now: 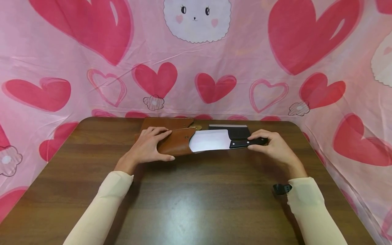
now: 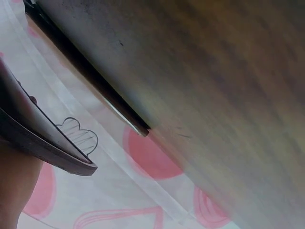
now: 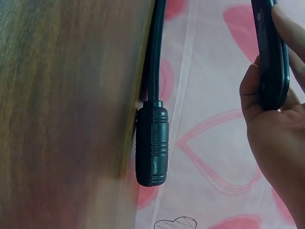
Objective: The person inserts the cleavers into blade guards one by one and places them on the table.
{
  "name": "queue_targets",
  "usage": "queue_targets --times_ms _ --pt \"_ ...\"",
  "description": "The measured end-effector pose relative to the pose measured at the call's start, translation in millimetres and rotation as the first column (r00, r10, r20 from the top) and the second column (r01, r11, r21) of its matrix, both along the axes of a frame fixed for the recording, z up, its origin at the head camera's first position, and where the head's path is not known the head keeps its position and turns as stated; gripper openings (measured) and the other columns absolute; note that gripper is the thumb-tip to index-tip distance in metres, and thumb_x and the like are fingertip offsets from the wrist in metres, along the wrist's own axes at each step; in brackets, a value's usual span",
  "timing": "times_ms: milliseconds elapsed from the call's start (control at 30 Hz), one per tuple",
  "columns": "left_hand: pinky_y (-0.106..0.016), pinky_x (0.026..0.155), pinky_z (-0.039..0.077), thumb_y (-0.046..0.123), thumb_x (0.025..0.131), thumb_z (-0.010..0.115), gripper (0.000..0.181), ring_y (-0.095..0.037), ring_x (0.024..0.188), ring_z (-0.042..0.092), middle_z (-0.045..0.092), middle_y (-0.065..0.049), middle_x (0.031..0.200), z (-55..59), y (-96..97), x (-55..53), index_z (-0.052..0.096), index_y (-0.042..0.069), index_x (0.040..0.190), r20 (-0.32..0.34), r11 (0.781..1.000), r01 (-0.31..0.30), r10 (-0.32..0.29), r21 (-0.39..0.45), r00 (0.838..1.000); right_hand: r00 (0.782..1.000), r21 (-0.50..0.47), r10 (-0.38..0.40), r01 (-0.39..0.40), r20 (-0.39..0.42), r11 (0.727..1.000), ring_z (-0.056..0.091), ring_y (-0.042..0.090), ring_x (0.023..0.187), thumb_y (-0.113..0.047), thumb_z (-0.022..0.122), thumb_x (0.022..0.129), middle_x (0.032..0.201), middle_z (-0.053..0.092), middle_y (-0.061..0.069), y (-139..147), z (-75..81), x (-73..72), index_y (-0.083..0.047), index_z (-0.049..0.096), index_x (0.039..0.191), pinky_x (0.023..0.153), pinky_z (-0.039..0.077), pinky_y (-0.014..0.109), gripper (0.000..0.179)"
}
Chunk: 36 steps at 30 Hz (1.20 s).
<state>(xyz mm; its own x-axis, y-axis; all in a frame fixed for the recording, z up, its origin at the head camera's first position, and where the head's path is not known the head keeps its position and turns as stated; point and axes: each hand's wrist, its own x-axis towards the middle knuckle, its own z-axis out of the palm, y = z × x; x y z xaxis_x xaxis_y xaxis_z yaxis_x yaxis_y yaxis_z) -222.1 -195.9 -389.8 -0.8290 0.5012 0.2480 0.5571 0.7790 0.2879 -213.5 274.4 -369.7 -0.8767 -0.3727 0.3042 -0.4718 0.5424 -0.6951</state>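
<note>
My left hand [image 1: 147, 146] holds a brown leather knife sheath [image 1: 177, 143], fingers over its far edge and the thumb along the near one. A cleaver with a broad shiny blade [image 1: 211, 140] is partly inside the sheath's open end. My right hand [image 1: 274, 146] pinches the cleaver's black riveted handle [image 1: 240, 143] near its butt. In the right wrist view the fingers wrap that handle [image 3: 269, 52], raised above the table. The left wrist view catches only the sheath's edge [image 2: 52, 155] beside part of the hand.
Behind lies a second brown leather sheath [image 1: 166, 122]. A black blade with a pale edge [image 1: 234, 131] lies behind the cleaver; the right wrist view shows a ribbed black handle [image 3: 152, 143] on the wooden table [image 1: 183, 204]. A pink heart-print cloth [image 1: 214, 54] hangs around the table.
</note>
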Motion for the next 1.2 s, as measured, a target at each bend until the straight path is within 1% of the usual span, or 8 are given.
queue_targets --times_ms 233,300,400,500,633,867,1200 --pt "-0.053 0.103 0.029 0.076 0.069 0.075 0.105 -0.033 0.13 0.039 0.05 -0.009 0.146 -1.1 0.3 -0.1 0.053 0.012 0.149 -0.004 1.0 0.002 -0.002 -0.006 1.0 1.0 -0.019 -0.004 0.004 0.001 1.0 0.059 0.015 0.096 -0.008 0.085 0.082 0.104 0.07 0.002 -6 0.3 1.0 -0.013 0.078 0.105 0.083 0.046 0.017 0.025" --pt "-0.053 0.103 0.029 0.076 0.069 0.075 0.105 -0.033 0.13 0.04 0.05 -0.009 0.146 -1.3 0.6 -0.5 0.053 0.012 0.149 -0.011 1.0 0.004 -0.004 -0.006 1.0 1.0 -0.015 -0.003 0.003 0.0 1.0 0.059 0.016 0.096 -0.008 0.085 0.082 0.105 0.07 0.002 -7 0.6 1.5 -0.013 0.077 0.105 0.083 0.046 0.017 0.025" --pt "-0.053 0.104 0.029 0.076 0.068 0.075 0.105 -0.033 0.129 0.04 0.05 -0.009 0.145 -1.5 0.9 -0.9 0.054 0.012 0.149 -0.019 1.0 0.006 -0.006 -0.005 1.0 1.0 0.003 0.01 -0.01 -0.009 1.0 0.059 0.019 0.097 -0.008 0.085 0.083 0.107 0.07 0.004 -8 1.1 2.5 -0.009 0.077 0.107 0.083 0.046 0.017 0.025" --pt "-0.052 0.104 0.029 0.075 0.068 0.076 0.105 -0.033 0.129 0.04 0.05 -0.009 0.146 -1.0 1.7 -0.7 0.054 0.012 0.149 -0.021 1.0 0.009 -0.009 -0.006 1.0 1.0 0.014 0.016 -0.016 0.001 1.0 0.059 0.02 0.098 -0.009 0.084 0.084 0.108 0.069 0.005 -9 1.3 3.3 -0.007 0.076 0.109 0.083 0.047 0.018 0.026" --pt "-0.053 0.105 0.029 0.076 0.069 0.075 0.105 -0.033 0.13 0.04 0.05 -0.009 0.146 0.0 2.9 0.2 0.053 0.012 0.149 -0.012 1.0 0.011 -0.011 -0.009 1.0 1.0 0.01 0.011 -0.011 0.014 1.0 0.059 0.02 0.099 -0.011 0.084 0.084 0.109 0.069 0.004 -11 0.8 3.3 -0.009 0.076 0.109 0.084 0.046 0.019 0.026" --pt "-0.053 0.105 0.028 0.075 0.068 0.075 0.105 -0.033 0.131 0.039 0.05 -0.009 0.147 1.4 4.2 1.0 0.053 0.012 0.149 -0.008 1.0 0.013 -0.013 -0.01 1.0 0.999 0.02 0.026 -0.026 -0.025 0.999 0.06 0.021 0.097 -0.009 0.085 0.083 0.107 0.069 0.005 -14 -0.5 3.7 -0.005 0.075 0.108 0.084 0.046 0.018 0.027" --pt "-0.053 0.105 0.029 0.075 0.069 0.075 0.104 -0.033 0.131 0.039 0.05 -0.009 0.146 1.6 4.5 1.9 0.053 0.013 0.149 -0.006 1.0 0.006 -0.007 -0.016 1.0 0.999 0.037 0.035 -0.035 0.005 0.999 0.06 0.021 0.096 -0.015 0.083 0.086 0.107 0.068 0.002 -18 -2.5 3.9 -0.014 0.076 0.109 0.084 0.048 0.021 0.024"
